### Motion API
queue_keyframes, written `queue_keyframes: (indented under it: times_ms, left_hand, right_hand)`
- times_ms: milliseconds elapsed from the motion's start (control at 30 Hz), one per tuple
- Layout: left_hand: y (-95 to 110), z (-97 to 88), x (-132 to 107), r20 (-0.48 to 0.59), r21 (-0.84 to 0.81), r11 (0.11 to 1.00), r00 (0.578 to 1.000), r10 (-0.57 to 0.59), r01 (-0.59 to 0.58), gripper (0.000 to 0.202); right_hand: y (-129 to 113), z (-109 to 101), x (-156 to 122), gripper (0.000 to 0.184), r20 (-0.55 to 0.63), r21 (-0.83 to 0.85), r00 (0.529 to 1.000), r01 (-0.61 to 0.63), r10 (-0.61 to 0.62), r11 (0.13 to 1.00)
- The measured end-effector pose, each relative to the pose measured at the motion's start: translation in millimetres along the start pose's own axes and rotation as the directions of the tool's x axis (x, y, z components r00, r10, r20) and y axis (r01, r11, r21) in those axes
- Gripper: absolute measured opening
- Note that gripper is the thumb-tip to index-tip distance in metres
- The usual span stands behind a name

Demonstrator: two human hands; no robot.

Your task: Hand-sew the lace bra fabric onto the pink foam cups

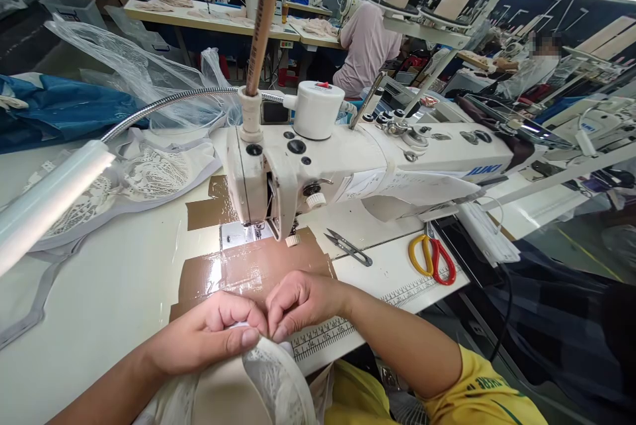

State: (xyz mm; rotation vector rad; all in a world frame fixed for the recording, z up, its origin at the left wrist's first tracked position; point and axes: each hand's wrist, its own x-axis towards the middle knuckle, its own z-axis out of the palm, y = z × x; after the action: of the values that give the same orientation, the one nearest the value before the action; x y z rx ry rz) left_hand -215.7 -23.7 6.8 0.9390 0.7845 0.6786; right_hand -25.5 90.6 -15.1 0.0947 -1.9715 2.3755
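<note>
My left hand [213, 335] and my right hand [298, 302] meet knuckle to knuckle at the table's front edge, both with fingers curled shut on a piece of white lace fabric [275, 378] that hangs down toward my lap. They are just in front of the brown taped patch [248, 273] under the needle of the white sewing machine [318, 167]. The fabric's pinched edge is hidden between my fingers.
Thread snips [349, 247] and yellow-and-red scissors [433, 257] lie right of the machine, near a printed ruler [328, 332]. More white lace pieces [129, 180] and plastic bags sit at the left, a lamp tube [44, 203] crosses in front. Other people sew at benches behind.
</note>
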Motion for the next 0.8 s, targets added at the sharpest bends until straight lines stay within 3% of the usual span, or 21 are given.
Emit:
queue_keyframes:
  times_ms: [267,633,800]
  left_hand:
    - [2.2,1.1,1.0,0.001,-0.019,1.0,1.0,0.007,-0.007,0.031]
    - [-1.6,-0.1,2.0,0.006,-0.013,1.0,1.0,0.0,0.0,0.032]
    - [-3.3,-0.9,1.9,0.012,-0.019,1.0,1.0,-0.001,0.002,0.033]
  right_hand:
    - [-1.1,0.2,-0.5,0.03,-0.013,-0.004,0.998,-0.06,0.06,0.998]
    - [3.0,-3.9,1.3,0.018,0.051,-0.041,0.991,0.122,-0.12,0.992]
    - [2.6,-3.7,4.3,0.024,0.06,-0.044,0.984,0.173,-0.17,0.984]
